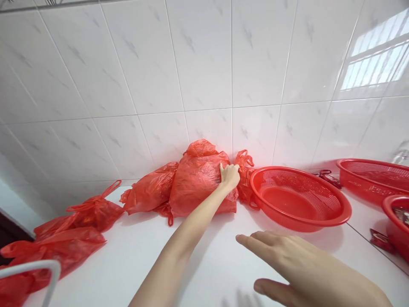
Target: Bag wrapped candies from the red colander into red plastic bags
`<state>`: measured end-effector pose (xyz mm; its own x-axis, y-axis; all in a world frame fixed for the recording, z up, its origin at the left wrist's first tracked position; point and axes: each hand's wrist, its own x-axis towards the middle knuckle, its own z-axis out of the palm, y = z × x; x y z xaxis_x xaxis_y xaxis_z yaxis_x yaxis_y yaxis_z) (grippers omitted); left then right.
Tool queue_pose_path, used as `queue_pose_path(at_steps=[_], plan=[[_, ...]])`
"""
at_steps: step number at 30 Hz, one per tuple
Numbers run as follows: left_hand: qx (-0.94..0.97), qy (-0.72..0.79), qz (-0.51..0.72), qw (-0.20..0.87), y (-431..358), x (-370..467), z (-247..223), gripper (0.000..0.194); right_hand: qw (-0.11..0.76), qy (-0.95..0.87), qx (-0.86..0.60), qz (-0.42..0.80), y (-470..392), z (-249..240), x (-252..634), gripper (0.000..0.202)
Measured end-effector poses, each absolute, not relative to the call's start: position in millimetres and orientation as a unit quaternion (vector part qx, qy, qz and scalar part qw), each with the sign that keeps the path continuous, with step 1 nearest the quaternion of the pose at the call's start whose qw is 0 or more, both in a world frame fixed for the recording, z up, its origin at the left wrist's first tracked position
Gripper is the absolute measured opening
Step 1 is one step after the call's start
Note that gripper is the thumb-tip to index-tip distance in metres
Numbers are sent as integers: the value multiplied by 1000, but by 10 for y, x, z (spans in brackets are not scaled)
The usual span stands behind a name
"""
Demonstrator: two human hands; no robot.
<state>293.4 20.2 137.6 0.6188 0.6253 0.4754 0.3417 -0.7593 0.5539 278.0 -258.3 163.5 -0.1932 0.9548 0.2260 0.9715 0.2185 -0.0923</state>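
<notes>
Bulging red plastic bag (198, 187), gripped at its two o'clock by the left hand (229, 175)!
Right hand (297, 264) spread open, four o'clock; a deeper grip should limit tearing.

We cannot make out what the large red bag (198, 183) contains, nor whether the left hand (229, 175) grips it. The right edge cuts off a red colander (361, 180) and a smaller bowl (388, 209); the left crops a white rail (56, 269).
</notes>
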Motion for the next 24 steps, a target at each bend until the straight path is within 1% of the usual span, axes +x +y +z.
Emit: queue_pose_path(at_steps=[4,7,9,11,13,15,16,17,20,23,24], plan=[[833,241,416,273,236,2493,1529,27,137,-765,-628,-36,-2566,1607,2942,51],[799,191,449,352,121,2024,1573,21,189,-732,-652,-55,-2496,1658,3069,53],[757,134,450,455,-2,1713,1535,19,272,-672,-685,-68,-2410,1728,3118,54],[717,105,441,529,-139,1458,1455,21,372,-587,-715,-70,-2295,1790,3133,58],[695,90,432,568,-270,1281,1360,21,450,-515,-727,-64,-2164,1814,3128,65],[693,67,407,591,-383,1180,1282,16,497,-487,-717,-42,-2040,1791,3111,68],[702,55,386,596,-430,1150,1256,13,517,-488,-703,-27,-1988,1769,3100,64],[713,46,362,599,-471,1132,1238,11,539,-493,-682,-15,-1944,1744,3086,55],[725,60,310,612,-562,1123,1236,15,593,-511,-622,-21,-1865,1684,3032,28],[691,77,325,641,-640,1162,1275,23,602,-535,-592,-29,-1830,1648,2976,18],[684,79,334,644,-670,1181,1290,28,600,-546,-585,-19,-1818,1636,2961,17]])
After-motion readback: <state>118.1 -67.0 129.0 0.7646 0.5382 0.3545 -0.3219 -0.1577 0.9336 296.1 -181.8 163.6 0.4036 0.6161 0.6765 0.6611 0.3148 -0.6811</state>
